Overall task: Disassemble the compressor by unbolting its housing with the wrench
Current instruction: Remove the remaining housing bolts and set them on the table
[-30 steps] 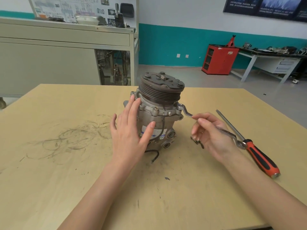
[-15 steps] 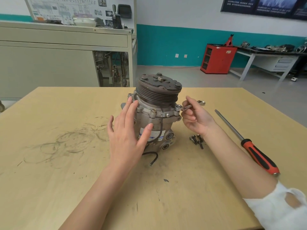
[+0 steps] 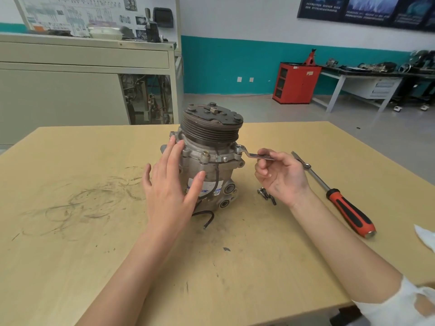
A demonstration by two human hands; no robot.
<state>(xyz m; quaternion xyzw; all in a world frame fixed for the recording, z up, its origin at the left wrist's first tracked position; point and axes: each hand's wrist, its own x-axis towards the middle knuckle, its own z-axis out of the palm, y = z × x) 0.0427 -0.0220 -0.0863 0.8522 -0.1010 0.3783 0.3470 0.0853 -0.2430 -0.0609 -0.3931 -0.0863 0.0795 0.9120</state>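
The compressor [image 3: 211, 147] stands upright in the middle of the wooden table [image 3: 70, 255], its dark ribbed pulley on top and grey housing below. My left hand [image 3: 171, 184] presses flat against the housing's left side, fingers straight. My right hand [image 3: 280, 175] grips the handle of a thin ring wrench [image 3: 253, 155]. The wrench's ring end sits on a bolt at the housing's right flange. Two loose bolts [image 3: 266, 195] lie on the table just under my right hand.
A screwdriver [image 3: 339, 198] with an orange and black handle lies to the right of my right hand. A short black wire [image 3: 207, 218] trails from the compressor's base. A grey cabinet stands behind the table, and white cloth [image 3: 426, 238] shows at the right edge.
My right hand swung the wrench handle away behind the compressor and back out to the right, ring end on the flange bolt. My left hand stayed on the housing.
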